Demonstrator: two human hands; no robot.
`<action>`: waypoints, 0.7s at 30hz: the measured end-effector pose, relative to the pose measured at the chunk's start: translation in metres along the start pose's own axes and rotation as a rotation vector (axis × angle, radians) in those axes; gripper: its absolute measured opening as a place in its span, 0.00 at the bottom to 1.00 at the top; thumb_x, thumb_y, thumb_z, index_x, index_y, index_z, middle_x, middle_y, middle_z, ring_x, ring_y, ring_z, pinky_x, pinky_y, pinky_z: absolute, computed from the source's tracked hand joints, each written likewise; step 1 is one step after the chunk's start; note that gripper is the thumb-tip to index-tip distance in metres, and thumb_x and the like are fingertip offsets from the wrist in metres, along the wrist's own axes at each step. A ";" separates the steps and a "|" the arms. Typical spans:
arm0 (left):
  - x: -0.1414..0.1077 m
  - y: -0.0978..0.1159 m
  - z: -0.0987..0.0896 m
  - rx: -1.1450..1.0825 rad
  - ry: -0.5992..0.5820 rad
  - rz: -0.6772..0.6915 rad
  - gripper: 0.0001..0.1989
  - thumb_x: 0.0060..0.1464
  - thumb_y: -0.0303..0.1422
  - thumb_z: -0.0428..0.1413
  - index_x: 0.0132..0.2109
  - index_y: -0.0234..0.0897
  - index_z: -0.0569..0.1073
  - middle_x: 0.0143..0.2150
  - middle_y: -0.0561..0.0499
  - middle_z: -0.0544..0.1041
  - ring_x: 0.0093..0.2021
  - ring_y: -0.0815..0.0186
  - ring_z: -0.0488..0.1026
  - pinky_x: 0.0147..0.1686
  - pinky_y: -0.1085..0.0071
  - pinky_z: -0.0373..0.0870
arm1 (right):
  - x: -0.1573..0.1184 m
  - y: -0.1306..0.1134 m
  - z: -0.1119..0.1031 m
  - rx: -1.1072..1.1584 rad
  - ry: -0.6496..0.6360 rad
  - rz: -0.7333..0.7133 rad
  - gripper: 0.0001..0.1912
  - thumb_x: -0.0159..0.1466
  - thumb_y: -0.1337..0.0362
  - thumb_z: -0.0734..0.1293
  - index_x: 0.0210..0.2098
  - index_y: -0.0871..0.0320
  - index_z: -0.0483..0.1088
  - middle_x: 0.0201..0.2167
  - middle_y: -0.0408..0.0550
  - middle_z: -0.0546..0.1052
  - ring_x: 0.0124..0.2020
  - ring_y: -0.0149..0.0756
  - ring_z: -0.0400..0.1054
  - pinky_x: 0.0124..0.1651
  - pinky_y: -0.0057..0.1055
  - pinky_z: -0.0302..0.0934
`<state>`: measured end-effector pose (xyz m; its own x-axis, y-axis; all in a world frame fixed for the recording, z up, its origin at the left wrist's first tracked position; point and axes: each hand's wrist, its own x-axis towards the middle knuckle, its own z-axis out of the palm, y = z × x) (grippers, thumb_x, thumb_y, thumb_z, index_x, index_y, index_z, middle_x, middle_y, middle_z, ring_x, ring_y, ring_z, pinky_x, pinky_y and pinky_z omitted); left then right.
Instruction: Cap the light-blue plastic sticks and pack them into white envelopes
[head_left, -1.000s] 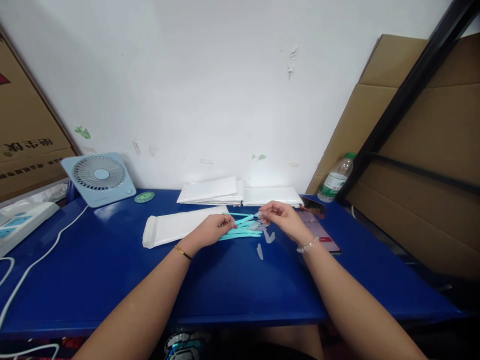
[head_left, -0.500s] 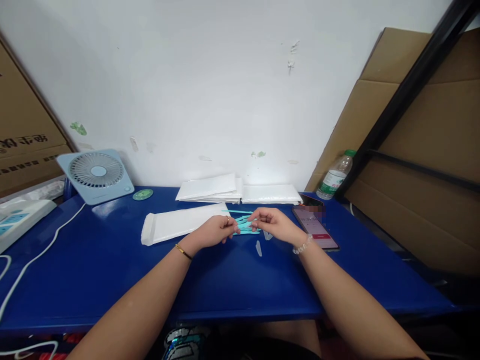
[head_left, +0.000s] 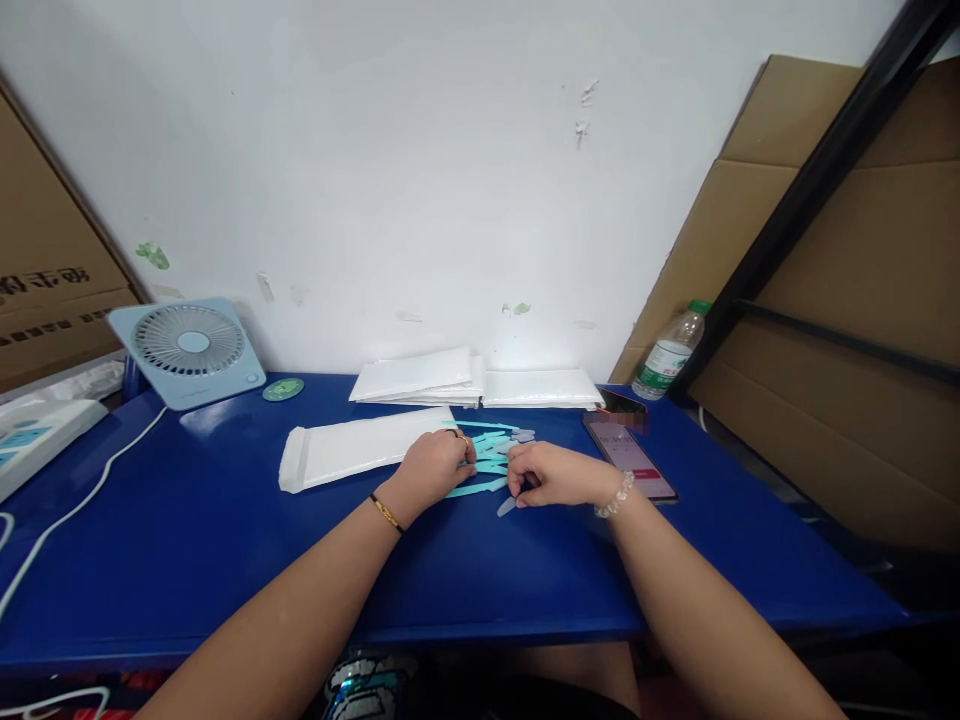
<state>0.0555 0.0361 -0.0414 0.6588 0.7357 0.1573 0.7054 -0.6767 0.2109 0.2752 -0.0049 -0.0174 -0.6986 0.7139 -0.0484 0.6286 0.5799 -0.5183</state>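
Observation:
Several thin turquoise sticks (head_left: 491,466) lie fanned out on the blue table (head_left: 480,580), between my two hands. My left hand (head_left: 439,465) is at their left ends, fingers bent together; what it pinches, if anything, is too small to make out. Just right of the sticks, my right hand (head_left: 544,475) has its thumb and forefinger closed on a small translucent cap (head_left: 506,507) near the tabletop. More translucent pieces (head_left: 523,435) lie behind my right hand. A white padded envelope (head_left: 345,450) lies to the left, partly behind my left hand.
White envelopes (head_left: 420,375) are stacked along the wall. A blue fan (head_left: 193,345) and a green disc (head_left: 283,389) stand at the back left, near a power strip (head_left: 45,435). On the right are a phone (head_left: 630,455) and a bottle (head_left: 670,355).
My right hand has moved down toward the front and closed on the loose translucent cap. My left hand has shifted slightly, and a turquoise stick now shows nearer the front.

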 end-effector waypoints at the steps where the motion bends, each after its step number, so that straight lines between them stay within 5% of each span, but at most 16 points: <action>1: 0.000 0.001 0.000 0.017 0.002 -0.001 0.07 0.51 0.36 0.55 0.35 0.39 0.75 0.35 0.49 0.75 0.35 0.63 0.70 0.33 0.71 0.61 | -0.001 0.000 0.000 0.012 0.007 0.025 0.02 0.54 0.69 0.68 0.29 0.60 0.72 0.27 0.43 0.69 0.25 0.27 0.61 0.28 0.24 0.57; 6: -0.002 0.004 -0.003 0.084 0.015 0.008 0.08 0.53 0.32 0.49 0.31 0.37 0.73 0.31 0.49 0.74 0.30 0.64 0.70 0.31 0.70 0.60 | -0.006 0.005 -0.005 0.251 0.113 0.078 0.04 0.58 0.67 0.64 0.33 0.59 0.70 0.25 0.43 0.71 0.25 0.28 0.64 0.28 0.25 0.58; 11: -0.002 0.003 -0.006 -0.001 0.053 -0.007 0.11 0.56 0.32 0.45 0.30 0.37 0.69 0.31 0.48 0.73 0.29 0.65 0.69 0.29 0.70 0.60 | -0.004 0.016 -0.009 0.486 0.469 0.092 0.19 0.62 0.64 0.59 0.53 0.54 0.62 0.32 0.43 0.66 0.27 0.28 0.60 0.31 0.27 0.59; 16: -0.008 0.001 -0.012 -0.380 0.061 -0.101 0.11 0.59 0.37 0.42 0.35 0.39 0.66 0.29 0.51 0.73 0.29 0.66 0.69 0.28 0.72 0.62 | 0.004 0.026 -0.001 0.723 0.552 0.139 0.12 0.62 0.64 0.59 0.45 0.56 0.66 0.21 0.38 0.60 0.22 0.27 0.57 0.28 0.26 0.57; 21: -0.010 -0.002 -0.012 -0.691 0.036 -0.132 0.13 0.58 0.42 0.43 0.36 0.38 0.64 0.30 0.53 0.72 0.26 0.69 0.69 0.28 0.72 0.65 | 0.008 0.029 0.001 0.880 0.545 0.150 0.16 0.58 0.56 0.66 0.41 0.60 0.66 0.23 0.40 0.66 0.24 0.28 0.62 0.30 0.29 0.61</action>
<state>0.0444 0.0309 -0.0316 0.5615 0.8192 0.1172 0.4432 -0.4172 0.7934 0.2873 0.0173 -0.0338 -0.2474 0.9621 0.1149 0.0716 0.1364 -0.9881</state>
